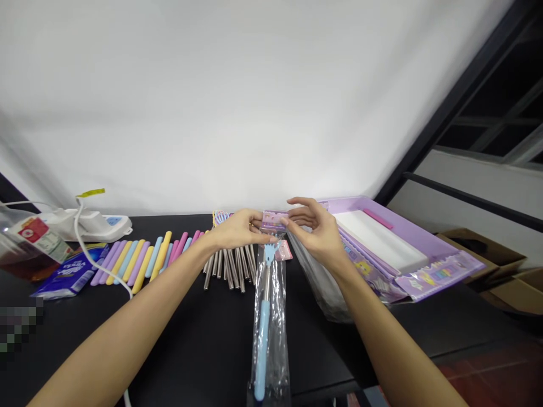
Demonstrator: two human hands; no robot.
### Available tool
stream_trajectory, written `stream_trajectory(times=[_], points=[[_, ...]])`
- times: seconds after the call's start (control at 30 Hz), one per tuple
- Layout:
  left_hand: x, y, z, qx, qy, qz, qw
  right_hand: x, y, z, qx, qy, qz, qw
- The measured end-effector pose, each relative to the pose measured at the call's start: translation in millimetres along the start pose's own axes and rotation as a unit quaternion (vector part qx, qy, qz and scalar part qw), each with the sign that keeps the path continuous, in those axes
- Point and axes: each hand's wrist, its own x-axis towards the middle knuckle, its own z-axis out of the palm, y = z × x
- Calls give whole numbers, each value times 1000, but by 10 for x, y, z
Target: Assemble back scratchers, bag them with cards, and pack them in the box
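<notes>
A light-blue back scratcher (pixel 263 339) with a metal neck and a small claw head lies lengthwise inside a clear plastic bag (pixel 278 339). Across the top of the bag is a purple printed header card (pixel 274 219). My left hand (pixel 237 229) pinches the bag's top from the left, its thumb low near the claw head. On the other side, my right hand (pixel 316 229) has its thumb against the card's right edge, its fingers curved behind and above. Just under the card, a small pink card (pixel 284 250) shows beyond the bag.
Pastel handles (pixel 127 263) lie in a row at left, beside metal rods (pixel 231 265). A blue tissue pack (pixel 70 274), a power strip (pixel 102 223) and a white cable (pixel 80 226) sit further left. At right stand a purple display box (pixel 441 271) and clear bags (pixel 326 288).
</notes>
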Motion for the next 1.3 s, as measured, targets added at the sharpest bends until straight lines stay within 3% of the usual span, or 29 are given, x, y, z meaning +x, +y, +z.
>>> stream_trajectory(times=[0.1,0.3,0.37,0.5,0.73,0.8,0.93,1.0,1.07,1.17,1.3], points=[[4,9,-33,-14,54,2,998,8,4,-10,30,-11,52,998],[17,26,-97,-24,239,25,970,-56,-51,7,100,-190,165,963],[33,7,-113,-42,300,45,952,-76,-91,12,121,-221,178,951],[68,-42,-136,-74,383,64,919,-73,-155,9,115,-226,180,950],[85,-22,-95,-115,444,59,887,-50,-178,-15,91,-235,177,951],[88,19,-55,-156,433,54,886,-42,-201,-58,85,-232,172,954],[121,75,71,-267,358,22,895,6,-260,-269,65,-187,166,966],[166,67,163,-259,324,-6,910,46,-265,-445,42,-153,177,971],[240,50,280,-175,280,-28,943,93,-241,-663,19,-113,193,974],[398,57,499,38,188,-7,981,165,-147,-1047,-8,-39,198,979],[637,145,807,255,75,86,960,236,96,-1570,-64,19,196,978]])
